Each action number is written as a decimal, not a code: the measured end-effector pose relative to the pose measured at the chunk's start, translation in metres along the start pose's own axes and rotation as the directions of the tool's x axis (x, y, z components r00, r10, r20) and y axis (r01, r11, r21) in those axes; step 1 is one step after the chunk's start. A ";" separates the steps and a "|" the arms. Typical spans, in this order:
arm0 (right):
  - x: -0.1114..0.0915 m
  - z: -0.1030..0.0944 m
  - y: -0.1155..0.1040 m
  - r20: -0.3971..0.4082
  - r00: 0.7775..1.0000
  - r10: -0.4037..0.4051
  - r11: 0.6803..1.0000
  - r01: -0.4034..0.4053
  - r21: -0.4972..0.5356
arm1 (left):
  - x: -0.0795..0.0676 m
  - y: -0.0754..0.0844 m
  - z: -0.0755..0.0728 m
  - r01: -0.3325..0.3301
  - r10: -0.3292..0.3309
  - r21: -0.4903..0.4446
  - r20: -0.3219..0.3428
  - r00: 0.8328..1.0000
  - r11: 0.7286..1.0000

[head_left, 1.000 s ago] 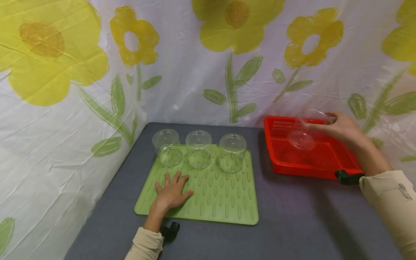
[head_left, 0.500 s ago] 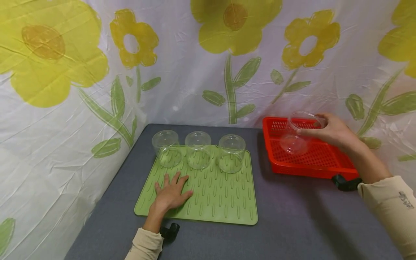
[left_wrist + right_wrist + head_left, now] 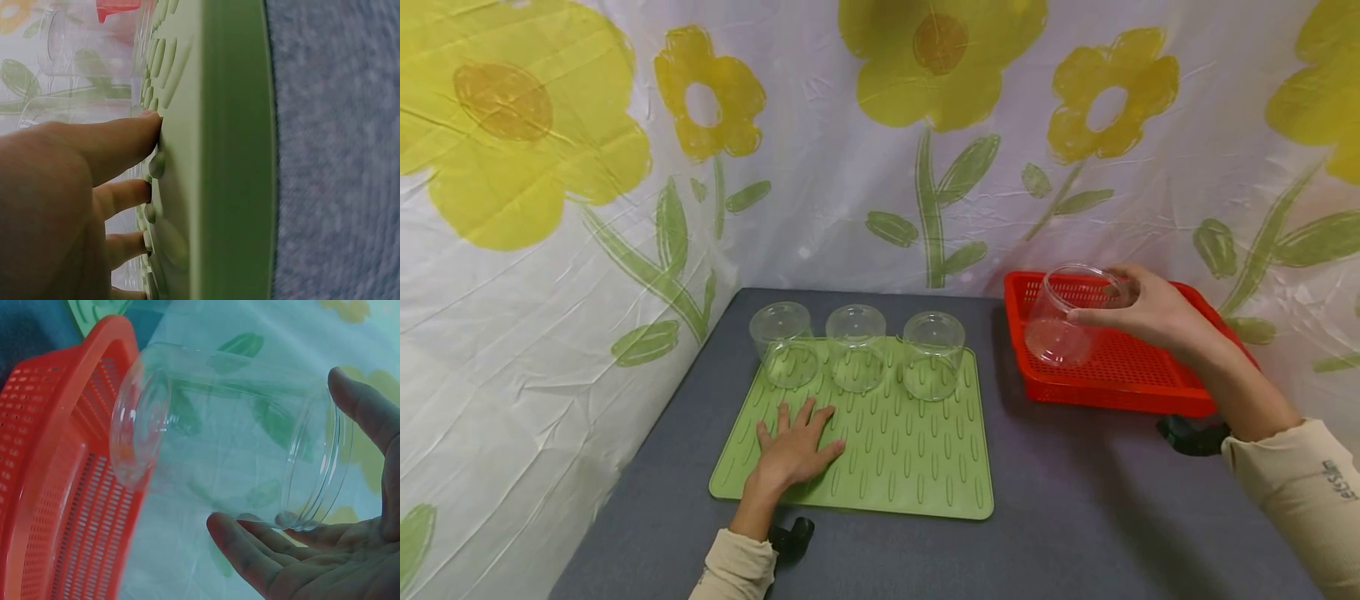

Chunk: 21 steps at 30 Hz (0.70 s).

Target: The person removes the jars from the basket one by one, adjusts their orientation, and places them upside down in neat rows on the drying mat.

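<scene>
My right hand (image 3: pixel 1161 312) holds a clear plastic jar (image 3: pixel 1063 321) by its rim, thumb on one side and fingers on the other. The jar is tilted, its threaded mouth toward my palm in the right wrist view. It hangs over the left part of the red basket (image 3: pixel 1112 394). My left hand (image 3: pixel 793 454) rests with fingers spread on the green ridged mat (image 3: pixel 917 475). Along the mat's far edge stand three similar jars: a left one (image 3: pixel 784 346), a middle one (image 3: pixel 857 350) and a right one (image 3: pixel 933 357).
The mat and basket lie on a dark grey tabletop (image 3: pixel 1045 500), the basket at the back right. A flower-printed cloth (image 3: pixel 820 167) hangs behind and along the left side of the table.
My right hand has carried the jar left and slightly down over the basket, toward the mat. The left hand stays on the mat, and the three jars have not moved.
</scene>
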State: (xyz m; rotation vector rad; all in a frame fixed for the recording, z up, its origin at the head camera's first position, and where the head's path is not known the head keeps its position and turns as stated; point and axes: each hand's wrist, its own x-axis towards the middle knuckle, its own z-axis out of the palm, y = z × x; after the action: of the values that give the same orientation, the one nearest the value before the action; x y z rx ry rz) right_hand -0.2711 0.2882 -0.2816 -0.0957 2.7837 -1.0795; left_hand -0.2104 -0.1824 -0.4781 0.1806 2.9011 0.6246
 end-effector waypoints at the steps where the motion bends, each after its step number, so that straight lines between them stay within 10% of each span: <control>1: -0.001 0.001 -0.001 -0.003 1.000 0.003 1.000 -0.003 -0.012 | 0.000 0.000 0.000 0.001 -0.001 -0.001 -0.001 1.000 1.000; 14: -0.014 0.009 -0.012 -0.030 0.999 -0.040 0.996 0.037 -0.079 | 0.001 0.012 0.000 0.002 -0.004 -0.017 -0.132 0.991 1.000; 21: -0.024 0.019 -0.024 -0.016 0.996 -0.092 0.993 0.090 -0.080 | -0.003 0.037 -0.017 -0.084 0.081 0.007 -0.361 0.929 0.996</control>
State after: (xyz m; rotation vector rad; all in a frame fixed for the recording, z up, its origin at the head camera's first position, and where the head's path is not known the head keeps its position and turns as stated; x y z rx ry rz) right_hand -0.2440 0.2602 -0.2765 -0.2247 2.8655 -0.9940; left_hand -0.2075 -0.1561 -0.4465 0.2076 3.2575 0.7565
